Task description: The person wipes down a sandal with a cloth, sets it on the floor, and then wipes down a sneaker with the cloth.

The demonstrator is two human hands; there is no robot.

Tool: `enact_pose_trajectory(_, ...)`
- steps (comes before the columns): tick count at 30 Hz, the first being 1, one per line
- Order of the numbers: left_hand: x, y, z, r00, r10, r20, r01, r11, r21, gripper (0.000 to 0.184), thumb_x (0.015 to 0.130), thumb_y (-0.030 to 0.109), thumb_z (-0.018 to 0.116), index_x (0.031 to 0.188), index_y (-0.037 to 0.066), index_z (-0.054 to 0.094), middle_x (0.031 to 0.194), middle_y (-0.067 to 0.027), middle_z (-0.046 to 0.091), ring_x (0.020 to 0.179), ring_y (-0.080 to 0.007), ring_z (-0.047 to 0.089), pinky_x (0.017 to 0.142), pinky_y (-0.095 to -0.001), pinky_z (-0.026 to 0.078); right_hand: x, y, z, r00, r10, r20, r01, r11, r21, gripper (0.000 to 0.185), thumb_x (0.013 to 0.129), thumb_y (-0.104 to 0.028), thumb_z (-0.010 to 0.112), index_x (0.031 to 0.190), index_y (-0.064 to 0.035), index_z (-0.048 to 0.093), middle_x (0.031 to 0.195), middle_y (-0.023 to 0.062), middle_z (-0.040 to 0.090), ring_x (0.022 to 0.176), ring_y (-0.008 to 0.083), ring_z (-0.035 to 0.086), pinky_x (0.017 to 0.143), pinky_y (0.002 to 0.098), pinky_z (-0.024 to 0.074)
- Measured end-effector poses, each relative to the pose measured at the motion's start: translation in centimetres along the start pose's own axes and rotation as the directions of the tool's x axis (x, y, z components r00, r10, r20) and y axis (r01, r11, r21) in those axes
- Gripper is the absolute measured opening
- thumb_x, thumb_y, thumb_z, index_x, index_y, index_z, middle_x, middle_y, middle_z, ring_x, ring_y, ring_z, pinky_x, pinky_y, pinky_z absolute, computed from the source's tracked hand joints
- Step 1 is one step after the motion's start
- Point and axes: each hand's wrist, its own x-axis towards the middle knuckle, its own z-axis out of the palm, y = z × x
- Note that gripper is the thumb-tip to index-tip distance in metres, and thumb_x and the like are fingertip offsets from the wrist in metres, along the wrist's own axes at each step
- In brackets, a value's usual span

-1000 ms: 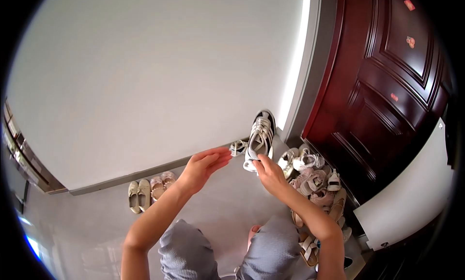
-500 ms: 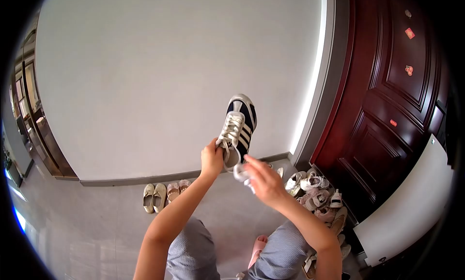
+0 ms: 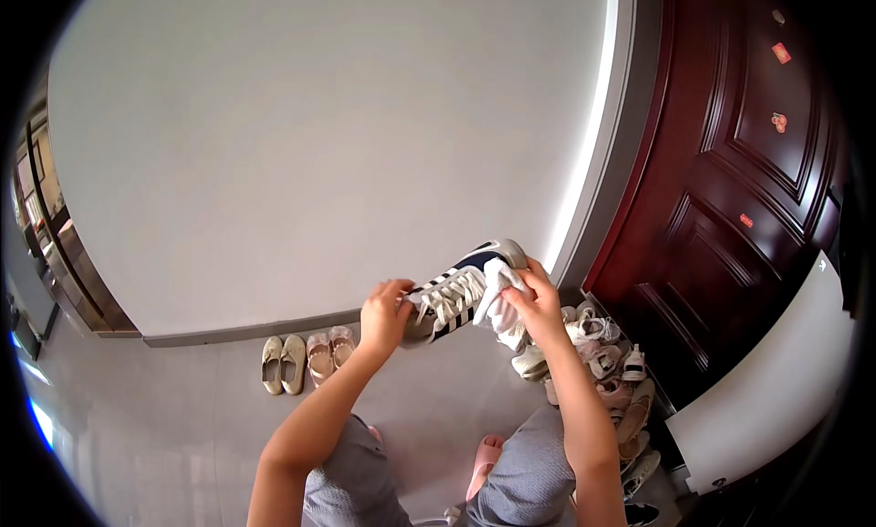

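A dark sneaker (image 3: 464,287) with white stripes and white laces is held up in front of me, lying slantwise with its toe to the right. Its heel end is gripped by my left hand (image 3: 385,317), fingers curled at the shoe opening. My right hand (image 3: 540,306) is closed on a white cloth (image 3: 498,294), which is bunched against the toe area and covers part of it. Some fingers of the right hand are hidden behind the shoe and cloth.
Beige flats (image 3: 283,365) and pink shoes (image 3: 328,354) stand by the wall at left. Several shoes (image 3: 604,358) are heaped at right, beside a dark red door (image 3: 721,208) and a white curved panel (image 3: 766,399). A pink slipper (image 3: 484,463) is below.
The sneaker has turned from toe-up to toe-right and come lower. My right hand has brought the white cloth from the shoe opening onto the toe. My left hand now grips the heel end.
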Motion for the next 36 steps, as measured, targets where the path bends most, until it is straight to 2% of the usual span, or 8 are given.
enact_pose_trajectory(5, 1.4, 1.5, -0.5, 0.831, -0.520, 0.198, 0.507, 0.854, 0.117, 0.019, 0.085, 0.015, 0.069, 0.083, -0.004, 0.069, 0.076, -0.0128, 0.070, 0.062, -0.0270, 0.061, 0.061, -0.0383, 0.050, -0.7, -0.1, 1.7, 0.979, -0.100, -0.176, 0.067, 0.981, -0.183, 0.027, 0.086, -0.002, 0.070, 0.112, 0.0041, 0.070, 0.139, 0.0163, 0.051, 0.121, 0.0280, 0.058, 0.100, 0.0360, 0.0481)
enact_pose_trajectory(9, 0.5, 0.7, 1.0, 0.858, -0.452, 0.241, 0.512, 0.778, -0.364, 0.023, 0.089, 0.017, 0.065, 0.098, -0.004, 0.071, 0.086, -0.0066, 0.072, 0.070, -0.0205, 0.061, 0.065, -0.0346, 0.049, -0.6, -0.4, 1.9, 0.964, -0.203, -0.174, 0.142, 0.940, -0.310, 0.026, 0.087, -0.003, 0.069, 0.112, 0.0054, 0.069, 0.138, 0.0172, 0.052, 0.120, 0.0286, 0.059, 0.099, 0.0368, 0.0493)
enact_pose_trajectory(11, 0.7, 1.5, 0.7, 0.785, -0.380, 0.489, 0.602, 0.278, -0.749, 0.036, 0.095, 0.023, 0.058, 0.117, -0.005, 0.066, 0.103, -0.0044, 0.071, 0.090, -0.0170, 0.063, 0.083, -0.0332, 0.048, -0.7, 0.0, 2.1, 0.965, -0.160, -0.205, 0.117, 0.971, -0.207, 0.026, 0.088, -0.003, 0.069, 0.113, 0.0058, 0.069, 0.138, 0.0170, 0.052, 0.119, 0.0275, 0.059, 0.099, 0.0364, 0.0495)
enact_pose_trajectory(14, 0.8, -0.6, 0.8, 0.840, -0.035, 0.541, 0.537, -0.084, -0.839, 0.046, 0.101, 0.029, 0.049, 0.132, -0.004, 0.056, 0.123, -0.0079, 0.066, 0.112, -0.0184, 0.059, 0.102, -0.0338, 0.040, -0.7, -0.3, 2.1, 0.966, -0.128, -0.223, 0.098, 0.985, -0.145, 0.028, 0.091, -0.007, 0.066, 0.115, 0.0092, 0.066, 0.138, 0.0150, 0.052, 0.122, 0.0240, 0.056, 0.102, 0.0346, 0.0459)
enact_pose_trajectory(18, 1.1, 2.9, 0.2, 0.723, -0.107, 0.682, 0.635, -0.284, -0.718, 0.061, 0.105, 0.046, 0.042, 0.140, -0.004, 0.048, 0.141, -0.0130, 0.057, 0.130, -0.0235, 0.053, 0.113, -0.0399, 0.036, -0.4, -0.8, 2.1, 0.968, -0.162, -0.192, 0.141, 0.983, -0.121, 0.027, 0.089, -0.004, 0.067, 0.114, 0.0069, 0.067, 0.139, 0.0170, 0.051, 0.122, 0.0260, 0.057, 0.102, 0.0352, 0.0466)
enact_pose_trajectory(27, 0.0, 3.2, -1.0, 0.677, -0.245, 0.694, 0.678, -0.159, -0.718, 0.040, 0.098, 0.022, 0.063, 0.133, 0.004, 0.056, 0.126, -0.0063, 0.065, 0.115, -0.0187, 0.061, 0.099, -0.0350, 0.047, -0.4, -0.6, 2.7, 0.970, -0.238, -0.043, 0.233, 0.968, -0.094, 0.028, 0.089, -0.002, 0.065, 0.116, 0.0052, 0.065, 0.149, 0.0192, 0.043, 0.133, 0.0297, 0.049, 0.108, 0.0380, 0.0407)
enact_pose_trajectory(32, -0.8, 2.8, -1.9, 0.868, -0.305, 0.392, 0.494, 0.436, -0.752, 0.043, 0.097, 0.027, 0.065, 0.134, 0.005, 0.058, 0.128, -0.0054, 0.062, 0.117, -0.0156, 0.056, 0.101, -0.0311, 0.041, -0.7, -1.7, 2.2, 0.967, 0.079, -0.242, -0.056, 0.993, 0.101, 0.033, 0.098, -0.003, 0.059, 0.131, 0.0013, 0.056, 0.128, 0.0111, 0.060, 0.111, 0.0197, 0.062, 0.090, 0.0318, 0.0513)
enact_pose_trajectory(36, -1.1, 4.1, -3.5, 0.845, -0.353, 0.401, 0.529, 0.658, -0.536, 0.036, 0.099, 0.027, 0.062, 0.128, 0.004, 0.060, 0.115, -0.0012, 0.063, 0.105, -0.0140, 0.055, 0.091, -0.0289, 0.044, -0.3, -0.5, 3.1, 0.921, -0.155, -0.358, 0.076, 0.972, -0.223, 0.031, 0.100, -0.007, 0.058, 0.131, -0.0004, 0.059, 0.111, 0.0082, 0.063, 0.097, 0.0157, 0.063, 0.084, 0.0282, 0.0498)
